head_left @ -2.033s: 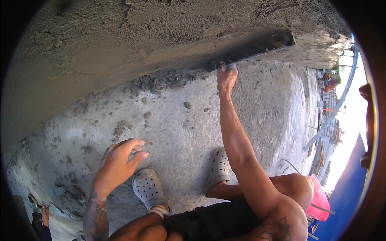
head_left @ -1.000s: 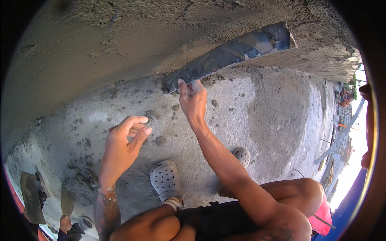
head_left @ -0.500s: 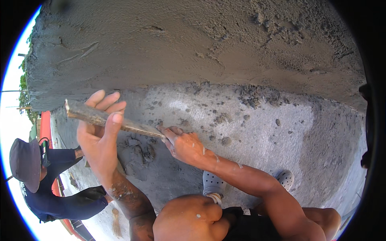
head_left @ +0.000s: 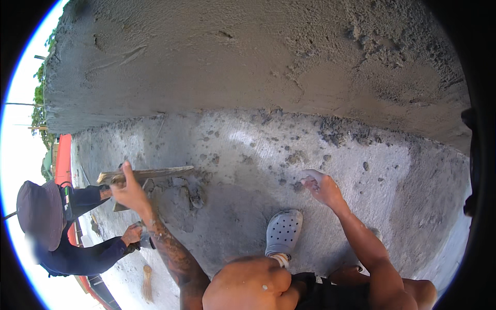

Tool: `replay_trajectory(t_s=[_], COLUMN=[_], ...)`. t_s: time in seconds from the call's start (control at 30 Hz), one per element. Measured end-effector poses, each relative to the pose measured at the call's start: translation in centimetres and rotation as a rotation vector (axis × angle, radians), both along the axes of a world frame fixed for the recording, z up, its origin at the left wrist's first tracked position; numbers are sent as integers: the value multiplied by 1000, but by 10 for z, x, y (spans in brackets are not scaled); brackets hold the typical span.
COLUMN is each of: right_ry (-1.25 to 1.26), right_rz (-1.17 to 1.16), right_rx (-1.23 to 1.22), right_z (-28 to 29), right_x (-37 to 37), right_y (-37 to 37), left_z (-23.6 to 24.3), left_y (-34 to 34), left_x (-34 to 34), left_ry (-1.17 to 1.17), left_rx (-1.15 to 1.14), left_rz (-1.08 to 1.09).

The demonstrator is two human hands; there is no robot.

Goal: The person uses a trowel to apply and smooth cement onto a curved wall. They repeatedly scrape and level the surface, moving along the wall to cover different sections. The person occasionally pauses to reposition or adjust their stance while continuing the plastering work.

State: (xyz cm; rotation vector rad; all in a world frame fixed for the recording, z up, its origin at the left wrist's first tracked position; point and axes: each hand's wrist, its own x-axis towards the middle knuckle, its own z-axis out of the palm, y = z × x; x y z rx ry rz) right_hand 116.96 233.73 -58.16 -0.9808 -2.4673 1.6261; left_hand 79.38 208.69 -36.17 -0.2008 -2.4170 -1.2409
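Note:
My left hand [head_left: 129,188] grips the left end of a long, narrow, mortar-caked wooden strip [head_left: 168,170], held above a patch of lumpy wet mortar [head_left: 191,191]. My right hand [head_left: 320,188] is apart from it to the right, over the speckled concrete floor, fingers loosely bent with nothing visible in them. A wall of wet grey plaster [head_left: 253,62], smooth in places and rough toward the upper right, runs across the top of the view. My grey perforated clog [head_left: 284,232] stands on the floor below.
At the left, a co-worker [head_left: 72,258] in dark clothes and bucket hat bends down, their hand [head_left: 132,234] at a small dark tool. A straw brush [head_left: 148,284] lies on the pale floor. A red structure [head_left: 63,155] and greenery are beyond the wall's end.
The view has swung left, bringing the co-worker in. My right hand has released the strip and moved right; my left hand now holds it and has lowered it.

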Motion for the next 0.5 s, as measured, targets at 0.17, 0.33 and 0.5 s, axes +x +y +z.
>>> replay_trajectory(t_s=[0.17, 0.33, 0.5], right_ry=[23, 74, 99], right_rz=[-142, -135, -154], right_rx=[37, 35, 72], right_z=[1, 11, 22], right_x=[-3, -14, -9], right_y=[17, 23, 28], left_z=[15, -16, -19], left_y=[-23, -40, -81], left_x=[-3, -17, -61], left_ry=[228, 9, -93], left_rx=[57, -171, 82], left_rz=[24, 3, -195])
